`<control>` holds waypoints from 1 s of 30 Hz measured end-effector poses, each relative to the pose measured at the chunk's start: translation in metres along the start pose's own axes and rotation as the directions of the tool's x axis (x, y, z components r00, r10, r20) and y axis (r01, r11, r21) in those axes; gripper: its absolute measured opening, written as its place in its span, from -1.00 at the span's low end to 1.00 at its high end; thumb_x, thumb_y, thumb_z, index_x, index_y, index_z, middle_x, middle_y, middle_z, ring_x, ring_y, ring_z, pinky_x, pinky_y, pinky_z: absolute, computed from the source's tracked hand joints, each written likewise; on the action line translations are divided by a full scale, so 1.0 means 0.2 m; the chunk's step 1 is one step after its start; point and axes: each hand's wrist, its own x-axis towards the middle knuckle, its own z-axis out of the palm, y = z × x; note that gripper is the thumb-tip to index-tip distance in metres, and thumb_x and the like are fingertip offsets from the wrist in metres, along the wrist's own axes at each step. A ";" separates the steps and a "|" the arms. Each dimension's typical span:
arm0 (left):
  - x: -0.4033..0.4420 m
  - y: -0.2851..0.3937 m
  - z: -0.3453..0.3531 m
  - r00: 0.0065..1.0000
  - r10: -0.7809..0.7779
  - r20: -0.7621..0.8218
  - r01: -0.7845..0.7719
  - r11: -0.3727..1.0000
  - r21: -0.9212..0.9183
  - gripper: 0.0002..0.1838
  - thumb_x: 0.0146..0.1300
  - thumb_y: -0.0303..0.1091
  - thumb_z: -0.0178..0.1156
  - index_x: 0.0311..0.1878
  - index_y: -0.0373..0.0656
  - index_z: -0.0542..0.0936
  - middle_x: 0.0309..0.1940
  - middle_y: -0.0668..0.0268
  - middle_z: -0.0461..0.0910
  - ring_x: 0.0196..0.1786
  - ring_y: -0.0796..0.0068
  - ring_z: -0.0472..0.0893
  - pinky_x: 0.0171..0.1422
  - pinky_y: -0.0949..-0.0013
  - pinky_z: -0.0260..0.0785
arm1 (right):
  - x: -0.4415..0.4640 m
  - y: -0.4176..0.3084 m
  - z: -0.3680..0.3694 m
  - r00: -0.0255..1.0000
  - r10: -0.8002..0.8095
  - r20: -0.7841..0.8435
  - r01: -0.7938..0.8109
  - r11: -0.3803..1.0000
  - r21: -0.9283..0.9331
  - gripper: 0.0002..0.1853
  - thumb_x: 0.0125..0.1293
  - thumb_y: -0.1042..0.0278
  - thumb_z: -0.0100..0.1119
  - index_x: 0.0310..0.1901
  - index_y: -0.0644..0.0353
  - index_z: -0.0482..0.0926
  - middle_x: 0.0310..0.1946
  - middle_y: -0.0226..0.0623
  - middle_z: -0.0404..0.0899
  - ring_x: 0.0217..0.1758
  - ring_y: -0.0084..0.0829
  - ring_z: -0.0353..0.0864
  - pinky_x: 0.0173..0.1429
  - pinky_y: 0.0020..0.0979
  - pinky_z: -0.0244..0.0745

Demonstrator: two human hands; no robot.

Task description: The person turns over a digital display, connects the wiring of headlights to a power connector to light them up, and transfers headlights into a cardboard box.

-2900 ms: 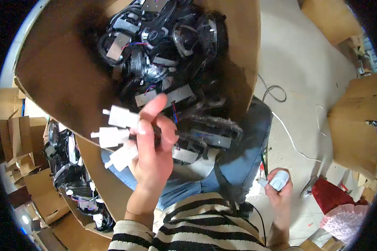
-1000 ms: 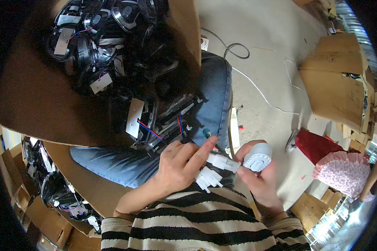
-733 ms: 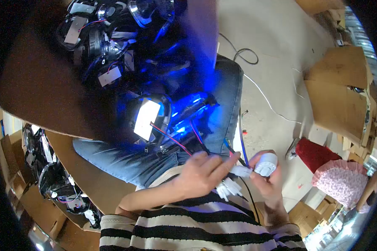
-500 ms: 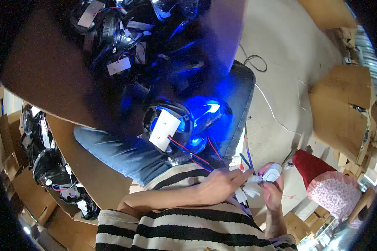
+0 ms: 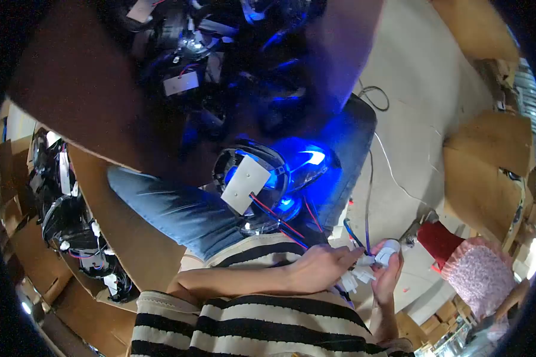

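Observation:
My left hand [image 5: 321, 269] reaches across the striped shirt, its fingers closed on white wire connectors [image 5: 356, 277] in front of my waist. Close beside it, my right hand [image 5: 387, 276] grips a small white round piece [image 5: 387, 252], which looks like a roll or cap; its exact kind is unclear. The fingertips of both hands nearly meet. On my lap rests a black lamp unit [image 5: 280, 163] glowing blue, with a white plate [image 5: 245, 184] on it. Red and dark wires [image 5: 277, 221] run from the lamp toward my hands.
A large cardboard box [image 5: 71, 119] ahead holds several black lamp units [image 5: 187, 44]. More lamp units [image 5: 71, 220] fill a box at left. Cables [image 5: 376, 98] lie on the floor. At right are a cardboard box [image 5: 488, 166] and a person's red and pink-trimmed sleeve [image 5: 441, 241].
The view has shifted, so the boxes and lamp appear farther right. The white round piece in my right hand has turned. Both hands stay close together at my waist.

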 end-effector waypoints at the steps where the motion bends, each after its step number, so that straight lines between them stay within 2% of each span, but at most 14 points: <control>1: 0.00 0.00 -0.02 1.000 -0.012 -0.012 0.012 1.000 0.015 -0.54 -0.15 -0.50 -0.04 -0.06 -0.36 0.30 -0.53 0.15 0.39 -0.56 0.24 0.48 -0.53 0.33 0.34 | 0.00 -0.02 0.05 0.998 -0.033 -0.051 0.032 0.999 -0.018 -0.70 0.06 0.17 -0.15 -0.26 0.22 0.27 -0.43 -0.36 0.31 -0.40 -0.59 0.27 -0.40 -0.60 0.16; 4: -0.01 0.02 -0.09 0.999 -0.040 0.019 0.036 0.981 0.192 -0.53 -0.15 -0.50 -0.04 -0.05 -0.34 0.29 -0.49 0.14 0.43 -0.53 0.25 0.50 -0.51 0.33 0.35 | 0.04 -0.04 0.09 0.990 -0.138 0.001 0.138 0.990 -0.023 -0.64 0.07 0.05 -0.14 -0.28 0.21 0.28 -0.48 -0.38 0.30 -0.47 -0.60 0.26 -0.47 -0.62 0.13; 7: -0.05 -0.04 -0.24 0.996 -0.054 -0.069 0.064 0.986 0.151 -0.50 -0.19 -0.51 0.00 -0.04 -0.29 0.30 -0.46 0.12 0.46 -0.48 0.24 0.51 -0.47 0.32 0.37 | 0.11 -0.07 0.12 0.963 -0.267 0.040 0.267 0.964 0.006 -0.57 0.08 -0.05 -0.18 -0.25 0.21 0.28 -0.49 -0.36 0.29 -0.46 -0.56 0.25 -0.48 -0.62 0.12; 9: -0.09 -0.07 -0.42 0.975 -0.087 -0.206 0.058 0.988 -0.142 -0.55 -0.25 -0.52 0.11 -0.13 -0.21 0.40 -0.45 0.13 0.45 -0.38 0.21 0.49 -0.33 0.31 0.34 | 0.15 -0.11 0.13 0.961 -0.270 0.063 0.268 0.963 0.037 -0.57 0.07 -0.05 -0.18 -0.26 0.20 0.27 -0.48 -0.35 0.29 -0.46 -0.56 0.24 -0.50 -0.65 0.09; 11: -0.14 -0.13 -0.59 0.967 -0.071 -0.244 0.042 0.992 -0.121 -0.72 -0.12 -0.49 0.10 -0.23 -0.23 0.43 -0.52 0.24 0.39 -0.31 0.35 0.49 -0.31 0.40 0.31 | 0.17 -0.15 0.18 0.964 -0.262 0.041 0.260 0.965 0.039 -0.58 0.07 -0.05 -0.17 -0.28 0.20 0.27 -0.49 -0.35 0.29 -0.47 -0.58 0.23 -0.52 -0.65 0.08; 12: -0.14 -0.19 -0.58 0.887 -0.037 -0.461 -0.106 0.954 -0.280 -0.81 -0.01 -0.47 0.06 -0.27 -0.23 0.41 -0.49 0.28 0.40 -0.31 0.43 0.48 -0.29 0.42 0.31 | 0.18 -0.17 0.18 0.965 -0.250 0.079 0.249 0.968 0.026 -0.57 0.06 -0.07 -0.16 -0.29 0.20 0.27 -0.49 -0.35 0.29 -0.49 -0.59 0.23 -0.54 -0.66 0.08; 13: -0.15 -0.16 -0.63 0.839 -0.369 -0.399 0.074 0.805 -0.588 -0.82 0.14 -0.32 -0.07 -0.30 -0.24 0.40 -0.37 0.25 0.41 -0.25 0.43 0.45 -0.20 0.40 0.29 | 0.19 -0.19 0.19 0.964 -0.239 0.117 0.239 0.971 0.012 -0.56 0.06 -0.08 -0.16 -0.30 0.20 0.28 -0.49 -0.35 0.29 -0.51 -0.61 0.23 -0.56 -0.67 0.07; 15: -0.15 -0.24 -0.71 0.831 -0.299 -0.469 0.077 0.896 -0.436 -0.62 0.21 -0.12 -0.25 -0.31 -0.28 0.40 -0.26 0.18 0.41 -0.19 0.38 0.43 -0.09 0.39 0.23 | 0.19 -0.19 0.21 0.967 -0.225 0.118 0.226 0.974 0.001 -0.55 0.05 -0.10 -0.15 -0.30 0.20 0.28 -0.50 -0.35 0.29 -0.53 -0.62 0.23 -0.58 -0.67 0.06; 17: -0.11 -0.26 -0.73 0.760 -0.301 -0.576 -0.041 0.862 -0.505 -0.40 0.15 0.11 -0.36 -0.35 -0.33 0.41 -0.31 0.08 0.43 -0.29 0.33 0.44 -0.06 0.27 0.17 | 0.20 -0.20 0.22 0.972 -0.208 0.109 0.210 0.978 -0.009 -0.54 0.04 -0.11 -0.15 -0.30 0.20 0.28 -0.51 -0.35 0.29 -0.54 -0.63 0.23 -0.60 -0.68 0.06; 18: -0.12 -0.33 -0.76 0.788 -0.302 -0.536 -0.128 0.771 -0.624 -0.44 0.16 0.06 -0.33 -0.38 -0.30 0.43 -0.30 0.04 0.45 -0.36 0.33 0.44 -0.16 0.32 0.23 | 0.20 -0.21 0.23 0.974 -0.201 0.103 0.204 0.979 -0.019 -0.53 0.04 -0.12 -0.14 -0.31 0.20 0.28 -0.51 -0.36 0.29 -0.55 -0.63 0.24 -0.61 -0.69 0.05; 19: -0.12 -0.29 -0.80 0.693 -0.542 -0.475 -0.066 0.609 -0.791 -0.51 0.19 0.00 -0.31 -0.45 -0.27 0.41 -0.50 0.15 0.45 -0.53 0.41 0.38 -0.36 0.42 0.21 | 0.21 -0.23 0.25 0.976 -0.195 0.100 0.198 0.980 -0.029 -0.52 0.03 -0.13 -0.13 -0.31 0.20 0.28 -0.52 -0.36 0.29 -0.55 -0.64 0.24 -0.62 -0.69 0.05; 21: -0.10 -0.39 -0.90 0.461 -0.668 -0.585 -0.186 0.572 -0.799 -0.55 0.22 -0.11 -0.29 -0.50 -0.29 0.41 -0.73 0.33 0.32 -0.67 0.56 0.25 -0.54 0.51 0.12 | 0.23 -0.24 0.27 0.975 -0.187 0.118 0.191 0.981 -0.026 -0.54 0.03 -0.11 -0.13 -0.31 0.20 0.28 -0.52 -0.37 0.29 -0.54 -0.64 0.25 -0.62 -0.69 0.05; 23: -0.09 -0.42 -1.00 0.549 -0.584 -0.597 -0.395 0.448 -0.802 -0.60 0.21 -0.15 -0.24 -0.54 -0.27 0.40 -0.82 0.44 0.10 -0.72 0.63 0.08 -0.60 0.53 -0.05 | 0.23 -0.25 0.29 0.974 -0.182 0.134 0.187 0.982 -0.022 -0.55 0.03 -0.10 -0.13 -0.31 0.20 0.28 -0.53 -0.37 0.29 -0.53 -0.64 0.25 -0.61 -0.69 0.05; 30: 0.07 -0.54 -1.28 0.400 -0.608 -0.686 -0.321 0.608 -0.726 -0.78 0.12 -0.28 -0.05 -0.53 -0.22 0.40 -0.83 0.52 0.06 -0.75 0.70 0.03 -0.63 0.57 -0.12 | 0.25 -0.31 0.37 0.991 -0.075 0.108 0.090 0.987 -0.135 -0.62 -0.02 0.04 -0.12 -0.31 0.22 0.26 -0.50 -0.36 0.32 -0.48 -0.64 0.28 -0.56 -0.66 0.15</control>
